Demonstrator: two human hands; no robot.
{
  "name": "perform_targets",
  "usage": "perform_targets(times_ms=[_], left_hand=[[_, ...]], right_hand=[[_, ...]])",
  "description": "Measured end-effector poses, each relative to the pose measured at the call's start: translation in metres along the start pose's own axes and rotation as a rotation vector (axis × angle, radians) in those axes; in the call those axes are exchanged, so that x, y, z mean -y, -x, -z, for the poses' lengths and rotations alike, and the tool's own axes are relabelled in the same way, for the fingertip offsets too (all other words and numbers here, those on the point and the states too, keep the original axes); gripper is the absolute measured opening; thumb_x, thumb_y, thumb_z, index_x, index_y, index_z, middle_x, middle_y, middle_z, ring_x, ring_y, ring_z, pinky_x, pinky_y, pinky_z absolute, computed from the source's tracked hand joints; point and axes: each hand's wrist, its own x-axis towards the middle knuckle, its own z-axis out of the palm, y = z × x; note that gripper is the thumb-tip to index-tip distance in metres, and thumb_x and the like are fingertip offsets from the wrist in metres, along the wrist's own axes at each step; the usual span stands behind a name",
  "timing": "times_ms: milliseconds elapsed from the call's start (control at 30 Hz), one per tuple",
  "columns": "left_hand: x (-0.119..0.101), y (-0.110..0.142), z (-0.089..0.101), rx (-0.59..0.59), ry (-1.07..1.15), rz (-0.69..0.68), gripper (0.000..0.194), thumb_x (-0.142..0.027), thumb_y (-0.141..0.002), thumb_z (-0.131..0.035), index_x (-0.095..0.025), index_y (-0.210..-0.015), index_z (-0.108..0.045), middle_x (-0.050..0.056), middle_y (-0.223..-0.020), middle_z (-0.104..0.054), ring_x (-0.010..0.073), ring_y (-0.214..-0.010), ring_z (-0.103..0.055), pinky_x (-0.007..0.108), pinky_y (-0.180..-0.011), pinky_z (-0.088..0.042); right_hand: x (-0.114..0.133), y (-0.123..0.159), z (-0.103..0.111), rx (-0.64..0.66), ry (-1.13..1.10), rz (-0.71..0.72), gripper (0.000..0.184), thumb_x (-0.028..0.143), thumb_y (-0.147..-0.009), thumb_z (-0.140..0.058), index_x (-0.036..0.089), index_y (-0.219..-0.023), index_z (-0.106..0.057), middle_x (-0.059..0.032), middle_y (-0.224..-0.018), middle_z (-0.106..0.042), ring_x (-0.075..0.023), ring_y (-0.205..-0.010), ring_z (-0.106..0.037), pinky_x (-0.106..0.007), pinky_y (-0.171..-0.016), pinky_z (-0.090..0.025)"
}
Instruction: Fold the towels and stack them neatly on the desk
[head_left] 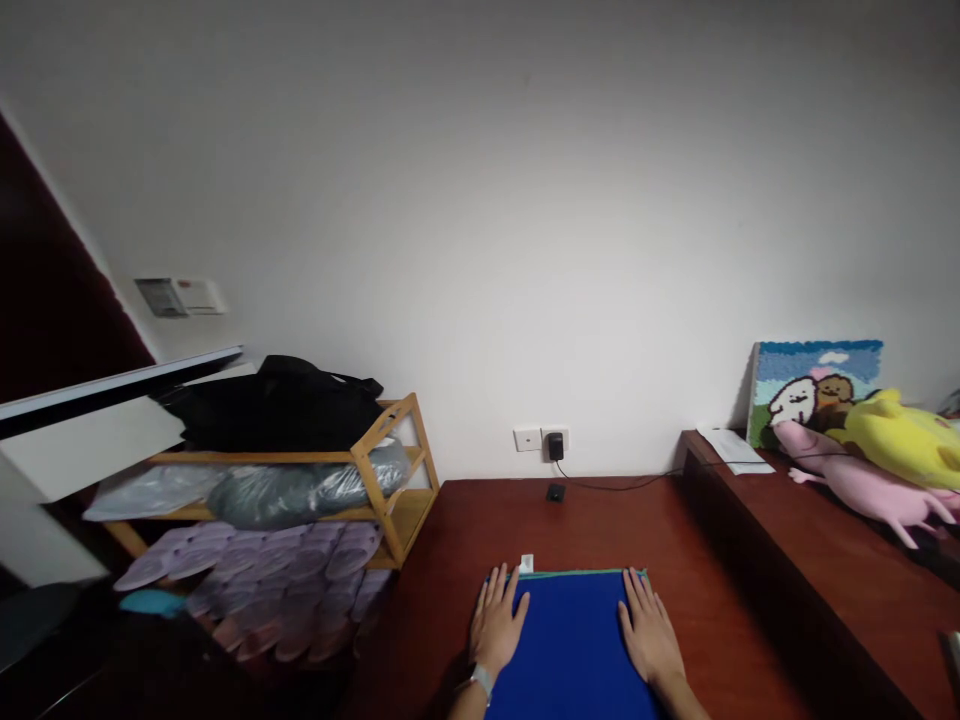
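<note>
A folded blue cloth [570, 645] with a thin green edge along its far side lies on a reddish-brown wooden surface [450, 640]. My left hand [495, 620] rests flat on the cloth's far left corner, fingers spread, with a pale watch strap on the wrist. My right hand [651, 635] lies on the far right corner in the same way. Neither hand appears to grip anything. A small white tag [526, 563] sticks out past the far edge, close to my left fingers.
A black charger [555, 447] in a wall socket trails a cable past a small black object [555, 492]. On the left stands a bamboo shelf [390, 480] with bags and stacked slippers. A raised wooden ledge [780, 540] on the right holds plush toys and a woollen picture.
</note>
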Motion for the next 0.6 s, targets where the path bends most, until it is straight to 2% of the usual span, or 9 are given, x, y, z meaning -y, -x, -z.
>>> perform_targets(times_ms=[133,300,367,500,600], left_hand=[[0.017,-0.003,-0.004,0.002,-0.013,0.009,0.067,-0.059,-0.103,-0.027,-0.023,-0.158,-0.039,0.005,-0.166,-0.036,0.0251,-0.156,-0.027,0.049,-0.128,-0.024],[0.015,-0.008,0.002,0.069,-0.056,0.037,0.061,-0.054,-0.104,-0.026,-0.027,-0.156,-0.042,0.003,-0.164,-0.039,0.0218,-0.154,-0.031,0.044,-0.126,-0.027],[0.017,-0.002,0.009,0.070,-0.080,0.082,0.059,-0.050,-0.103,-0.028,-0.027,-0.156,-0.043,0.003,-0.163,-0.042,0.0232,-0.152,-0.035,0.045,-0.125,-0.029],[0.036,0.035,0.032,-0.005,-0.142,0.239,0.060,-0.033,-0.101,-0.025,-0.014,-0.155,-0.044,0.015,-0.162,-0.041,0.0332,-0.151,-0.037,0.057,-0.122,-0.029],[0.064,0.088,0.046,-0.110,-0.147,0.259,0.059,-0.028,-0.099,-0.025,-0.012,-0.149,-0.052,0.015,-0.158,-0.048,0.0309,-0.149,-0.040,0.052,-0.121,-0.033]], right_hand=[[0.001,0.000,0.002,-0.005,0.009,-0.018,0.071,0.050,-0.102,-0.016,0.014,-0.163,-0.024,-0.0038,-0.169,-0.024,-0.0224,-0.157,-0.017,-0.043,-0.128,-0.020],[0.004,0.001,0.008,0.036,0.023,-0.041,0.070,0.047,-0.102,-0.017,0.013,-0.163,-0.022,-0.0048,-0.170,-0.022,-0.0223,-0.157,-0.017,-0.042,-0.127,-0.019],[0.010,-0.002,0.016,0.085,0.038,-0.068,0.069,0.044,-0.101,-0.020,0.013,-0.163,-0.021,-0.0048,-0.171,-0.020,-0.0229,-0.158,-0.015,-0.042,-0.128,-0.017],[0.023,-0.001,0.040,0.150,0.028,-0.109,0.069,0.039,-0.098,-0.025,0.011,-0.162,-0.025,-0.0075,-0.170,-0.023,-0.0248,-0.157,-0.019,-0.045,-0.126,-0.020],[0.015,0.031,0.047,0.099,0.003,-0.111,0.072,0.041,-0.098,-0.019,0.007,-0.160,-0.031,-0.0122,-0.168,-0.027,-0.0258,-0.155,-0.026,-0.044,-0.125,-0.025]])
